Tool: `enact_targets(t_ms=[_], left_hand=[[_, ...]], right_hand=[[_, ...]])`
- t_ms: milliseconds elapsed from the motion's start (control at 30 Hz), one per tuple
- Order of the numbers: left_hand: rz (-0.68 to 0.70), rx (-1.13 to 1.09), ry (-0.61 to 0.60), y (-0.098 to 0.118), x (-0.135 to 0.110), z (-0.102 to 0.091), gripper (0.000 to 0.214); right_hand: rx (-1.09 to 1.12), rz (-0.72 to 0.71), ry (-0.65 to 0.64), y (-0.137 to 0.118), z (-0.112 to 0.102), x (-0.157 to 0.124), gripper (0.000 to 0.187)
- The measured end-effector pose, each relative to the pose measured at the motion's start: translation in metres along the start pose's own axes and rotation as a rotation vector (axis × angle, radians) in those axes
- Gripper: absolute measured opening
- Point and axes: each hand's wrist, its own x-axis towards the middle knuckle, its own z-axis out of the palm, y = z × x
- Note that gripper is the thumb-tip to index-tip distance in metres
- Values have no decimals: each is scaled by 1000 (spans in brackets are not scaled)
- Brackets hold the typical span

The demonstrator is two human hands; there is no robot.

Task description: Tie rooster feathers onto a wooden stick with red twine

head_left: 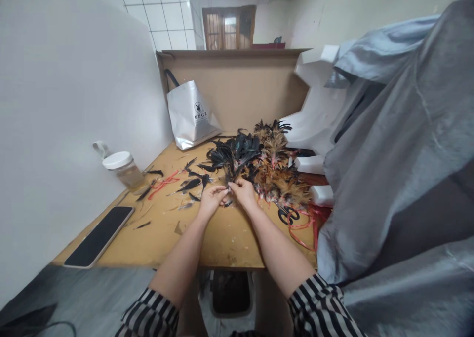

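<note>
Both my hands meet at the near edge of a heap of feathers on a wooden table (229,238). My left hand (211,201) and my right hand (242,191) are closed, fingertips pinched together on the stems of a small bunch of black feathers (231,162). Behind it lies a pile of brown and tan feathers (276,171). Loose black feathers (190,184) lie scattered to the left of my hands.
A phone (99,236) lies face up at the table's front left, near a lidded jar (124,169). Red string (165,181) and black scissors (288,213) lie on the table. A silver bag (190,115) leans at the back. Grey cloth (400,169) hangs on the right.
</note>
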Motion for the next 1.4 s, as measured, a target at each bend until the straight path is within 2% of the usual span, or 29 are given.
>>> enact_targets(t_ms=[133,267,400,467,500,567,633,700,800,867,933,1033,1133,1200,1267,1300,1400], left_hand=[[8,16,50,-3,2,-1,32],[29,15,93,-9,4,-1,24],[67,11,57,-16,7,-1,19],[62,-4,61,-20,8,-1,19],[71,-8,67,-21,9,-1,19],[93,14,62,-22,9,-2,18],[105,67,51,-21,7,-2,17],[135,176,51,-18,5,-4,21],[320,398,110,-13,2,-7,29],[463,504,181,-12,1,-10,21],[529,590,234,-11,1,-12,13],[513,751,254,-5,-1,-15,23],[466,917,236,8,-3,-21,35],[463,998,223,20,-5,-30,37],[458,1018,156,34,-8,-48,29],[462,1007,109,42,-10,-60,28],[462,1056,192,68,-17,-111,28]], right_hand=[[-200,-104,98,-9,-21,6,34],[-456,-157,212,-22,-55,15,34],[-775,-48,171,-30,-98,28,35],[-937,15,212,-36,-112,31,27],[-974,27,247,-39,-115,30,31],[-958,-36,305,-48,-114,23,47],[-845,-175,328,-57,-101,11,53],[-693,-328,324,-61,-81,-2,46],[-543,-491,234,-48,-49,-16,26],[-501,-548,193,-31,-34,-21,23],[-503,-575,119,-13,-25,-23,21],[-512,-589,76,2,-23,-21,19],[-496,-604,89,3,-26,-18,17],[-480,-613,93,1,-29,-18,17],[-465,-610,103,-1,-30,-17,17],[-458,-605,111,-1,-31,-17,17],[-441,-593,124,-3,-32,-17,16]])
